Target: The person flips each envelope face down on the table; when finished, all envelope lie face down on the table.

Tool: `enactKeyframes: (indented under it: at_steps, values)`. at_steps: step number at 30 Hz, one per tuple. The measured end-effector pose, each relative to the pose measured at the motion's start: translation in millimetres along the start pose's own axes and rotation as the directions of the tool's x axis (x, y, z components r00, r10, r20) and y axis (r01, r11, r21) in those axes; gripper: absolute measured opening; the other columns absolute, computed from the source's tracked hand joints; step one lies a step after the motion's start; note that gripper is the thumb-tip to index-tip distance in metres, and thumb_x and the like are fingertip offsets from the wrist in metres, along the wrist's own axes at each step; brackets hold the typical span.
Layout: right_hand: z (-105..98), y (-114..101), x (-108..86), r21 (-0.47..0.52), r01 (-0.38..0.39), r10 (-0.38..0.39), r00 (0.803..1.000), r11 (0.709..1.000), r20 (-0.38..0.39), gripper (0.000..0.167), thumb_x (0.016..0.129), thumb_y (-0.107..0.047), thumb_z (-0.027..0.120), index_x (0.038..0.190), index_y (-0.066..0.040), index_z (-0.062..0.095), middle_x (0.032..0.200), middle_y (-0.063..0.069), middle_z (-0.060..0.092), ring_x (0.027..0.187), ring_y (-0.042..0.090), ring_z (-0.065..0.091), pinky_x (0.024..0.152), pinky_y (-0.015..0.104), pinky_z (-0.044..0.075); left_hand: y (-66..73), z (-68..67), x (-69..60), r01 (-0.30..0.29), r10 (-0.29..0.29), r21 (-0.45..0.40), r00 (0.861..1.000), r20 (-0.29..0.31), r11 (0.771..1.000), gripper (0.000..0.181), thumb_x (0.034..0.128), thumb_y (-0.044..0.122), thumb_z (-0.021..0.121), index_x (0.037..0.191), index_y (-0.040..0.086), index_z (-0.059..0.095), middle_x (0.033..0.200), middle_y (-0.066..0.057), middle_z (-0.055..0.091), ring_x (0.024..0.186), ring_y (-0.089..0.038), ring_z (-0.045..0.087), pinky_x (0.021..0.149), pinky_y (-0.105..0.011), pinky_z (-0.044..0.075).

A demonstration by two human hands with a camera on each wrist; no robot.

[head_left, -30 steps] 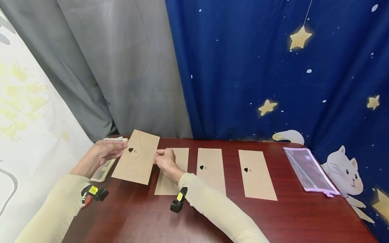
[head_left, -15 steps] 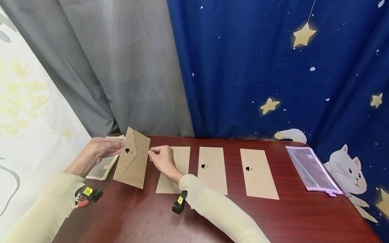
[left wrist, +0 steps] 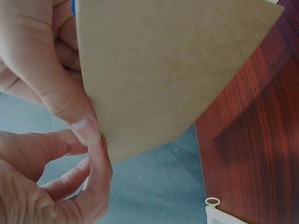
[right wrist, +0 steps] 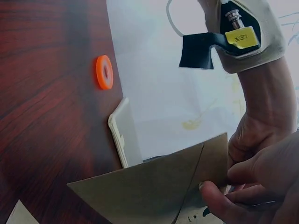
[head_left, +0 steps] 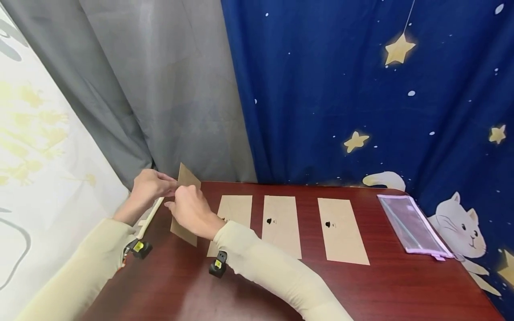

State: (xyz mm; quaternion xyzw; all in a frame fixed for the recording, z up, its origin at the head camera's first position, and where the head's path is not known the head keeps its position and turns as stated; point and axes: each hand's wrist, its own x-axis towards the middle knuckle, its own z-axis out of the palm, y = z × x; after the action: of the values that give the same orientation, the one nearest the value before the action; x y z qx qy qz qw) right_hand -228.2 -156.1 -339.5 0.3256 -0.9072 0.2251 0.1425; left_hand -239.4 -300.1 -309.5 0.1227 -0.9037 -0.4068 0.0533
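Observation:
A brown kraft envelope (head_left: 188, 177) stands nearly edge-on above the left part of the table. My left hand (head_left: 150, 188) pinches its edge at the fingertips. From the near side my right hand (head_left: 192, 211) grips the same edge, so both hands meet there. In the left wrist view the right thumb presses on the envelope's plain face (left wrist: 159, 70). The flap line and part of a black print show in the right wrist view, beside the right thumb. Three similar envelopes lie flat in a row: a left one (head_left: 237, 207), a middle one (head_left: 281, 232) and a right one (head_left: 341, 232).
At the table's right edge lies a purple-rimmed mesh pouch (head_left: 413, 223). A cream-edged pouch (head_left: 149, 218) sits behind the left hand, partly covered. An orange roll of tape (right wrist: 105, 72) shows near the table edge in the right wrist view. Curtains hang behind the table (head_left: 257, 294).
The held envelope has turned from facing me to nearly edge-on. My right hand has moved left, across it to the left hand, which has risen slightly and shifted right.

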Motion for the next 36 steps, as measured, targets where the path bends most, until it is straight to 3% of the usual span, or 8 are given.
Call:
enactKeyframes:
  at_steps: [8,14,16,18,22,25,30,36]
  values:
    - [1.7,2.8,-4.1,-0.079,0.014,-0.018,0.998,0.997,-0.053,0.016,0.093,-0.016,0.068,0.077,-0.013,0.070,0.067,-0.002,0.067,0.060,0.007,0.064,0.044,0.016,0.045,4.0,12.2,-8.3,-0.153,0.176,0.173,0.976,-0.126,0.973,0.024,0.0879,0.023,0.069,0.091,0.003,0.081,0.076,-0.010,0.077,0.076,-0.026,0.068,0.057,-0.024,0.051]
    - [-3.5,7.4,-0.1,-0.064,-0.043,0.036,0.994,0.997,-0.101,0.025,0.094,-0.013,0.067,0.069,-0.015,0.066,0.067,-0.002,0.066,0.062,0.009,0.067,0.047,0.017,0.048,-19.4,19.6,-8.0,-0.050,0.031,-0.113,0.986,-0.163,0.992,0.041,0.1013,0.028,0.057,0.109,-0.009,0.074,0.067,0.001,0.074,0.066,-0.007,0.073,0.061,-0.015,0.060]
    - [-6.4,8.6,2.6,-0.044,-0.063,0.057,0.991,0.997,-0.124,0.032,0.093,-0.011,0.066,0.062,-0.016,0.062,0.065,-0.002,0.066,0.062,0.010,0.067,0.047,0.018,0.048,-34.9,22.8,-4.9,0.014,-0.041,-0.281,0.995,-0.090,0.960,0.041,0.1046,0.023,0.050,0.110,-0.013,0.069,0.064,0.007,0.069,0.060,-0.001,0.069,0.061,-0.016,0.061]
    - [-9.6,9.5,4.8,-0.012,-0.079,0.076,0.988,0.997,-0.137,0.037,0.091,-0.009,0.066,0.056,-0.017,0.056,0.060,-0.003,0.062,0.060,0.009,0.066,0.046,0.018,0.048,-48.9,25.8,-1.9,0.098,-0.094,-0.419,0.995,0.030,0.903,0.035,0.1060,0.017,0.045,0.106,-0.012,0.065,0.064,0.009,0.066,0.059,0.000,0.066,0.064,-0.018,0.062]
    - [-14.3,9.0,7.1,0.004,-0.097,0.097,0.985,0.995,-0.144,0.038,0.091,-0.010,0.066,0.056,-0.017,0.055,0.060,-0.003,0.063,0.061,0.010,0.067,0.048,0.021,0.050,-65.1,30.4,2.2,0.303,-0.163,-0.604,0.947,0.276,0.737,0.026,0.1070,0.008,0.040,0.100,-0.006,0.061,0.068,0.002,0.069,0.063,-0.005,0.070,0.071,-0.022,0.064]
    - [-15.1,10.0,6.5,0.019,-0.109,0.111,0.985,0.994,-0.133,0.037,0.091,-0.011,0.065,0.057,-0.018,0.056,0.062,-0.003,0.064,0.063,0.011,0.068,0.048,0.022,0.050,-71.1,33.4,3.0,0.337,-0.141,-0.665,0.933,0.331,0.666,0.029,0.1061,0.004,0.042,0.091,0.000,0.066,0.069,0.000,0.071,0.067,-0.007,0.071,0.075,-0.023,0.064]
    - [-15.9,15.3,5.1,0.121,-0.140,0.155,0.981,0.983,-0.119,0.042,0.094,-0.012,0.063,0.053,-0.017,0.052,0.055,-0.004,0.056,0.056,0.008,0.058,0.042,0.020,0.042,-76.4,33.5,2.6,0.325,-0.110,-0.714,0.937,0.331,0.620,0.042,0.1030,-0.004,0.047,0.075,0.014,0.072,0.071,0.004,0.073,0.068,-0.005,0.070,0.074,-0.019,0.063]
    - [-12.1,27.7,2.0,0.145,-0.062,0.090,0.977,0.987,-0.194,0.025,0.095,-0.014,0.066,0.071,-0.013,0.070,0.069,-0.002,0.065,0.067,0.011,0.063,0.056,0.016,0.048,-80.8,21.8,1.1,0.284,-0.102,-0.721,0.953,0.285,0.633,0.042,0.0990,-0.006,0.055,0.072,0.020,0.073,0.072,0.009,0.072,0.069,0.000,0.067,0.071,-0.014,0.061]
